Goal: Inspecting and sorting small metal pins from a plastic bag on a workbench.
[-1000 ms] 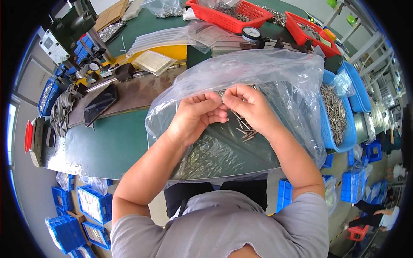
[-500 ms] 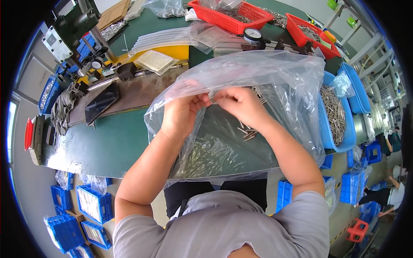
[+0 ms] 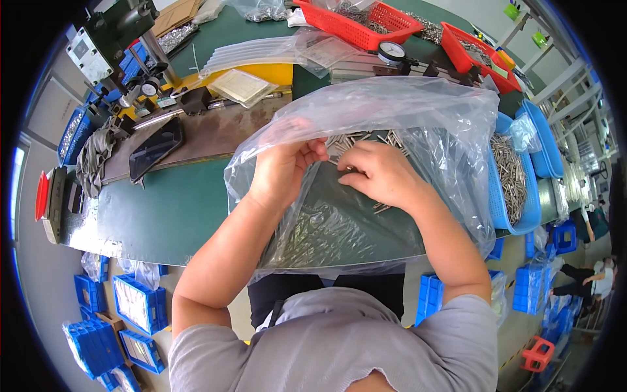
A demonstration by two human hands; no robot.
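Note:
A large clear plastic bag [image 3: 444, 108] lies on the green table, its upper layer raised over my hands. My left hand [image 3: 284, 171] is inside its mouth, partly under the film, with fingers curled together; what they hold is hidden. Just to its right, my right hand [image 3: 382, 173] has thumb and forefinger bent toward each other round something small and dark that I cannot make out. Slim metal pins [image 3: 348, 140] lie loose beyond the fingertips, and more show beside and under the right hand.
A blue basket [image 3: 534, 208] of metal pins stands at the right. Red baskets [image 3: 366, 38] of metal parts are at the back, with a dial gauge [image 3: 391, 52] before them. A black phone [image 3: 157, 149] lies on the brown plate [image 3: 228, 127] at left, near a gauge stand [image 3: 157, 59].
My right hand has drawn away from the left fingertips, to the right and slightly nearer me. More loose pins show between the hands. The left hand has stayed almost in place.

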